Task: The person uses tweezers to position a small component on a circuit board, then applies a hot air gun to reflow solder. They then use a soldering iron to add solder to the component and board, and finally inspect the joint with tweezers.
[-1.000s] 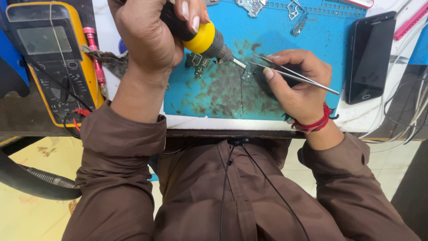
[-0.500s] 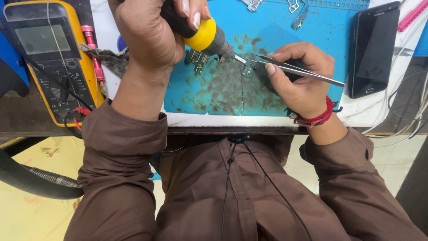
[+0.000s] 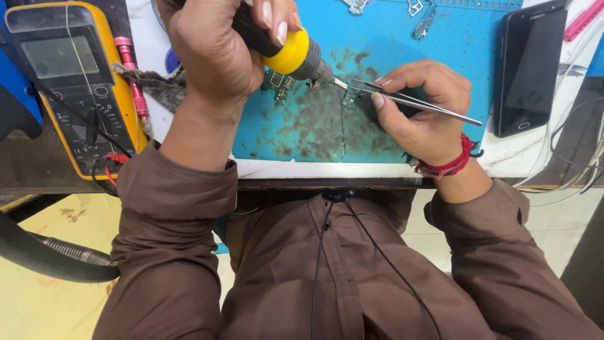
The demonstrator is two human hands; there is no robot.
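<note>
My left hand grips a soldering iron with a black handle and a yellow collar. Its metal tip points right, down at a small green circuit piece on the stained blue work mat. My right hand pinches thin metal tweezers whose points meet the same piece beside the iron's tip. A second small circuit board lies just under the iron's collar. A red thread band circles my right wrist.
A yellow multimeter with leads lies at the left, with a red probe next to it. A black phone rests right of the mat beside white cables. Small metal parts sit at the mat's far edge. A grey hose runs at lower left.
Both hands keep their grips and stay at the same spot. The iron's tip and the tweezers have drawn slightly closer together over the small piece.
</note>
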